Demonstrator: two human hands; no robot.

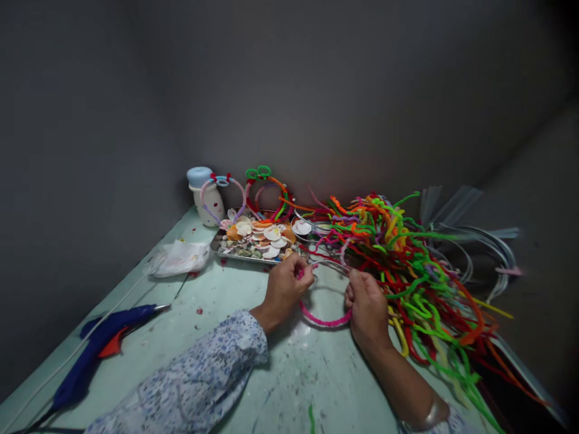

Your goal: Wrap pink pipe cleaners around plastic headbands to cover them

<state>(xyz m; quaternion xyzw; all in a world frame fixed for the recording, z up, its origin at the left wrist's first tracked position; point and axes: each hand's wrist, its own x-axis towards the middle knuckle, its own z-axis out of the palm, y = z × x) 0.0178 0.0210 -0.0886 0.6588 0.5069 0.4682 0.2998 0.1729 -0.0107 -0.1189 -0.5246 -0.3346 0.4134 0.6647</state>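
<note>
Between my two hands is a hoop [326, 323], its near part wrapped in bright pink fuzzy pipe cleaner and its far part a bare pale band. My left hand [289, 282] pinches the hoop's left side, where some pink pipe cleaner shows between the fingers. On the right side, my right hand [365, 298] is closed round the hoop with thumb and fingers together. Its fingertips partly hide what they grip. Just beyond my left hand lies a metal tray [248, 260] of seashells [271, 234].
A blue glue gun [108, 334] with a red trigger lies at left, its cord beside it. Behind stand a white bottle [208, 205] and decorated hoops [223, 202]. A heap of colourful pipe cleaners [389, 241] fills the right, near clear strips [452, 205]. A plastic bag [183, 259] lies left.
</note>
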